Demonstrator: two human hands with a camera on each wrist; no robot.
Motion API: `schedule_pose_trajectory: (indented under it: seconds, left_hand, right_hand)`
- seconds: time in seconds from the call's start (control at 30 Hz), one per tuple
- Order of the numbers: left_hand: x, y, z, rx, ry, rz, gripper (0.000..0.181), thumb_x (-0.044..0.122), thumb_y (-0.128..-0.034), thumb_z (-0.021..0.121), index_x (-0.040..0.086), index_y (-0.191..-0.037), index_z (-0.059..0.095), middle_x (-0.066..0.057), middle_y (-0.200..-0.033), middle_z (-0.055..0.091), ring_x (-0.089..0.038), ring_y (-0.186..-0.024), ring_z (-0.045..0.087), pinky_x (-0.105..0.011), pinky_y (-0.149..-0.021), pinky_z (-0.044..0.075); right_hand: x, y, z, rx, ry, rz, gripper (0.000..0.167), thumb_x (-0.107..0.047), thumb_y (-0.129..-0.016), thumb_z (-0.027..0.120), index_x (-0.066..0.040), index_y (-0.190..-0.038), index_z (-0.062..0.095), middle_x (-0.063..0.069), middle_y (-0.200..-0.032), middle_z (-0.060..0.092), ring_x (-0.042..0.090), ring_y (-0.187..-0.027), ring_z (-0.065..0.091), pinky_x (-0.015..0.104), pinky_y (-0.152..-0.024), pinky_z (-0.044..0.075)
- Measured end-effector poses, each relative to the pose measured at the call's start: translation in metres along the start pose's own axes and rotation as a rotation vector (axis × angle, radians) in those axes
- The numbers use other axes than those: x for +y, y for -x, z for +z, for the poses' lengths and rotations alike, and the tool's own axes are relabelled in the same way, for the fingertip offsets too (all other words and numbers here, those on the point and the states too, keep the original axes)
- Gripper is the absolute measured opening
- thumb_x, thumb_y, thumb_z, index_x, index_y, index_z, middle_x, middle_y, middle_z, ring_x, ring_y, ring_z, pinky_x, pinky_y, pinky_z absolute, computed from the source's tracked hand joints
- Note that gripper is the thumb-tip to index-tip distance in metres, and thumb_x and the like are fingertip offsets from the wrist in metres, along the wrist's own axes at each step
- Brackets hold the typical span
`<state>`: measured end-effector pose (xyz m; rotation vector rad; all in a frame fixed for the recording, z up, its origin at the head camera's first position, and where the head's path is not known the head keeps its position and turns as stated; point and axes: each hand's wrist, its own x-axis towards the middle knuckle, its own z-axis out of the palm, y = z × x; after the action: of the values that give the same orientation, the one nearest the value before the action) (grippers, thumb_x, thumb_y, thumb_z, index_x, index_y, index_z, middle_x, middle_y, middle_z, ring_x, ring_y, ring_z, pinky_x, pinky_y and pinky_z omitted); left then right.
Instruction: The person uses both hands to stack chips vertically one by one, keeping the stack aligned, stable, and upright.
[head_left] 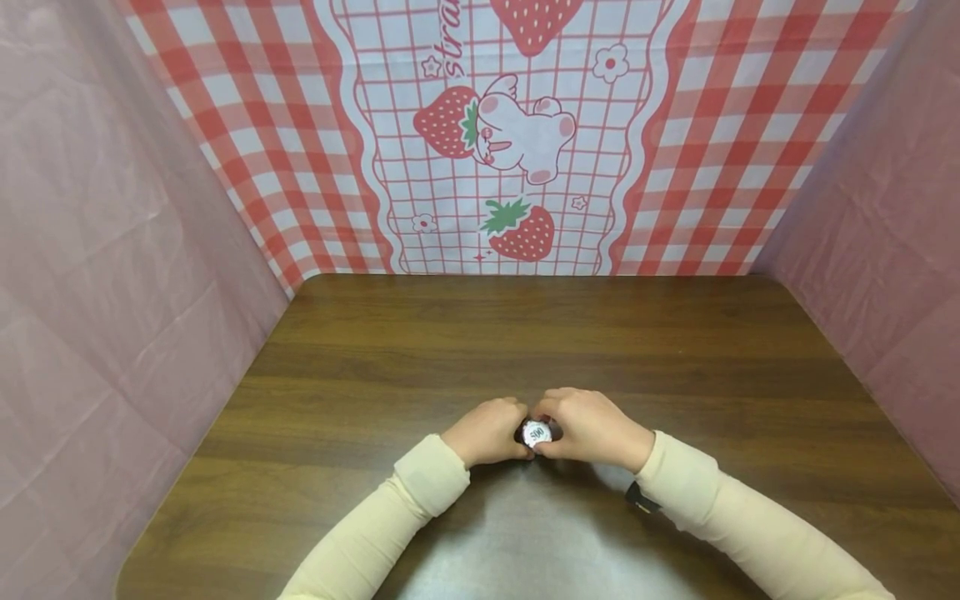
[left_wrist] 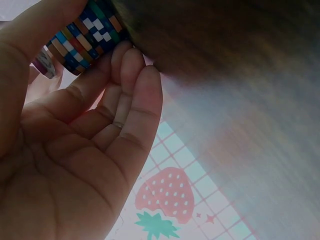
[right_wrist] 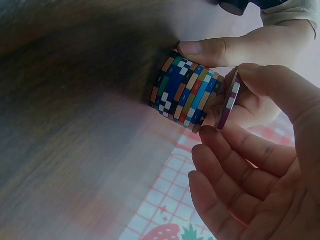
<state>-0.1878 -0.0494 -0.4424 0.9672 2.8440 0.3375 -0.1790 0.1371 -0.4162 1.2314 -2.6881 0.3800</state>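
A stack of poker chips (right_wrist: pixel 185 92) in blue, green, orange and other colours stands on the wooden table. My left hand (head_left: pixel 491 429) grips the stack from its left side, with thumb and fingers around it, as the left wrist view also shows. Between thumb and fingertip, my right hand (head_left: pixel 592 429) pinches one purple-and-white poker chip (right_wrist: pixel 229 105) by its edge. That chip is tilted just over the top of the stack, with a small gap showing along part of it. From the head view its face reads 500, and the hands hide most of the stack below.
The brown wooden table (head_left: pixel 525 333) spreads around both hands. Behind it hangs a red-and-white checked cloth (head_left: pixel 285 167) with strawberry prints. Pink cloth (head_left: pixel 112 292) hangs along the left side, and another pink curtain (head_left: pixel 862 208) along the right.
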Motion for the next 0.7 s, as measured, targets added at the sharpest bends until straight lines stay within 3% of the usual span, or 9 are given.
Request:
schedule_pose_trajectory:
  seconds: [0.7]
  left_hand:
    - [-0.0005,0.0009,-0.0007,0.009,0.007,0.018,0.03,0.033,-0.0753,0.081,0.013,-0.093,0.066,0.003,-0.088,0.067,-0.009,-0.078,0.058,-0.026,-0.071,0.049]
  right_hand:
    - [-0.0012,-0.0032,0.0026,-0.005,0.063,-0.001,0.029,-0.032,-0.069,0.081,-0.015,-0.09,0.071,-0.006,-0.083,0.062,0.007,-0.072,0.056,0.026,-0.061,0.049]
